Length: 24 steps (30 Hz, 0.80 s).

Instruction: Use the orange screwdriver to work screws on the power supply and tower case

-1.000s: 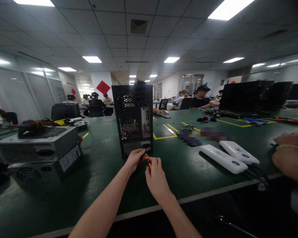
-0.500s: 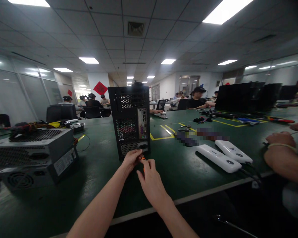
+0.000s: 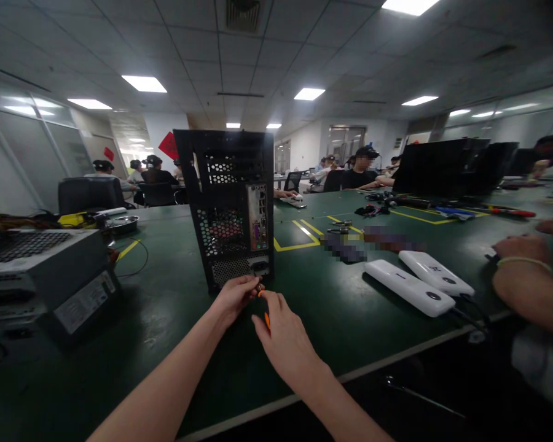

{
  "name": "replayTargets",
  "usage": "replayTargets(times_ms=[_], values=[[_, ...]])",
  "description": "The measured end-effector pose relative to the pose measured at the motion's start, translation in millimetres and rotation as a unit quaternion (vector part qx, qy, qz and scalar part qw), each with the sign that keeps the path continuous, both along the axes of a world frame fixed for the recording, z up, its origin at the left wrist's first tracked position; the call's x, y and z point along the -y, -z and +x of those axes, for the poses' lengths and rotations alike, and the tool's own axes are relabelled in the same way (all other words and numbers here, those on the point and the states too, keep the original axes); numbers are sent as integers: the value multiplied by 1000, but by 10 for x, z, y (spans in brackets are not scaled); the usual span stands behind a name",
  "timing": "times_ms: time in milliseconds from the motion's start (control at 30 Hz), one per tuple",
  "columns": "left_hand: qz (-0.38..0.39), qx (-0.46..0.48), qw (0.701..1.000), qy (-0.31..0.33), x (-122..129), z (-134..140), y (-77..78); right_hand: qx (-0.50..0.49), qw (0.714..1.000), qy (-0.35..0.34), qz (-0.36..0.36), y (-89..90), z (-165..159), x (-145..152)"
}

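A black computer case [image 3: 230,169] stands upright on the green table, its rear panel facing me. My left hand [image 3: 235,298] is closed in a pinch by the lower right of that panel, beside the power socket. What its fingertips hold is too small to make out. My right hand [image 3: 283,328] is closed around an orange-handled screwdriver [image 3: 267,320], just to the right of my left hand. The screwdriver's front end points toward the case and the left fingertips. Most of its handle is hidden by my right fingers.
Stacked power supplies [image 3: 69,264] with cables on top lie at left, near a metal bowl [image 3: 123,224]. Two white power banks [image 3: 408,287] with cables lie at right. Beyond them are pliers [image 3: 456,212], other tools and dark monitors [image 3: 437,166]. A co-worker's arm [image 3: 525,270] rests at far right.
The view has tilted down and shifted, so the case looks larger and further left. Both hands keep the same grip at the case's lower edge, with the right hand slightly lower in view.
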<state>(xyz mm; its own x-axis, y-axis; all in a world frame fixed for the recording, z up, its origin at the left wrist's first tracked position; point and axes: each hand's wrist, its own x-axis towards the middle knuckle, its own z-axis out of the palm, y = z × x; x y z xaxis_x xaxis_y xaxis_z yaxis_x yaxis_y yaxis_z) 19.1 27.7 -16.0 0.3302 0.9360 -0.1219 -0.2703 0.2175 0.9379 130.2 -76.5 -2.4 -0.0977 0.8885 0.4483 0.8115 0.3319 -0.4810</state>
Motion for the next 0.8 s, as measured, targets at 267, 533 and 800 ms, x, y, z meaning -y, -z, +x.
replayTargets(times_ms=[267,533,800], values=[[-66,47,996,-25,-31,69,-44,265,950,-146,80,-110,300,-139],[-40,13,999,-31,-20,32,-72,314,881,-279,217,-157,435,-306],[-26,60,998,7,-69,4,52,247,907,-207,270,-23,353,-317]])
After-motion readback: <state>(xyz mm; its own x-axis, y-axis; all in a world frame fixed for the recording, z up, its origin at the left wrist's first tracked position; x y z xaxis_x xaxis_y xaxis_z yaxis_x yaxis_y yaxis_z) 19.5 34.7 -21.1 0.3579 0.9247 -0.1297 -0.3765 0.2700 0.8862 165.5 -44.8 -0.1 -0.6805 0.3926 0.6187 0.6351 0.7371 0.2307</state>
